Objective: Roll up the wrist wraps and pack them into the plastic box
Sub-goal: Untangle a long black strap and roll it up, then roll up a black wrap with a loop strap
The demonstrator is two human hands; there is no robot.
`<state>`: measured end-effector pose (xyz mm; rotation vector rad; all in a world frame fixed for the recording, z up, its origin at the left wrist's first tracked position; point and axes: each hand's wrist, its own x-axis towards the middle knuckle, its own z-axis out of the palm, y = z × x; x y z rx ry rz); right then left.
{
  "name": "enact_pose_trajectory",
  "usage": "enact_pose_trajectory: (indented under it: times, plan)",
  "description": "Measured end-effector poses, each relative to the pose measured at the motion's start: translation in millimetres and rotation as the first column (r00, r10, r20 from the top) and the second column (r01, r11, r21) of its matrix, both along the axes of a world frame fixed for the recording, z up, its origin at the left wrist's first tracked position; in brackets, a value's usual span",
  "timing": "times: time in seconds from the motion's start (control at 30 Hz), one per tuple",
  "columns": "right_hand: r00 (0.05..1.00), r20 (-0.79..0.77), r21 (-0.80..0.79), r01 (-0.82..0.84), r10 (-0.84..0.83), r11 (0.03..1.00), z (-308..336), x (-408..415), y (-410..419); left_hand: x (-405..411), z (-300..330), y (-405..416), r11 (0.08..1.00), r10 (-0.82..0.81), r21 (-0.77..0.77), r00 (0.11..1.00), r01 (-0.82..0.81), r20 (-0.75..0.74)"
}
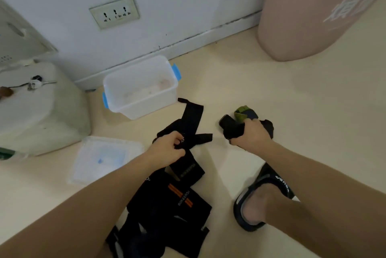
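Cream floor by a white wall. Left hand [167,149] pinching a loose black fabric wrist wrap [189,124]; right hand [251,133] clamped on a rolled black-and-green wrap [240,118]. Beyond, open clear plastic box with blue latches [141,87], lid [102,159] nearby. Probably mid-packing: next, drop the roll in, start rolling the loose strap.
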<state>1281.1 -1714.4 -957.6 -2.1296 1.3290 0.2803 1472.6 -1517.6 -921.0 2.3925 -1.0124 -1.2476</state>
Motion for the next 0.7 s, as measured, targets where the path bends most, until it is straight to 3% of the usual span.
enact_pose_trajectory:
  times: [0.13,0.3,0.47,0.63,0.7]
  plan:
    - [0.991,-0.098,0.001,0.088,-0.087,0.996,-56.3,-11.8,-7.5,6.5,-45.2,9.5,0.998,-0.053,0.027,0.992,0.05,0.117]
    - [0.965,-0.261,-0.117,-0.053,0.021,0.992,-92.2,-12.7,-9.8,6.5,-69.4,18.8,0.991,0.131,-0.062,0.959,-0.119,0.252]
    - [0.925,-0.374,-0.223,-0.166,0.073,0.961,-104.3,-12.1,-6.6,7.8,-76.7,44.1,0.905,0.425,-0.116,0.888,-0.41,0.178]
    - [0.878,-0.469,-0.337,-0.279,0.097,0.899,-95.1,4.2,8.8,24.1,-79.5,77.6,0.877,0.459,0.096,0.88,-0.471,0.12]
    - [0.893,-0.43,-0.379,-0.311,0.132,0.872,-89.3,14.4,19.8,27.4,-78.0,86.5,0.876,0.453,0.163,0.891,-0.453,0.042]
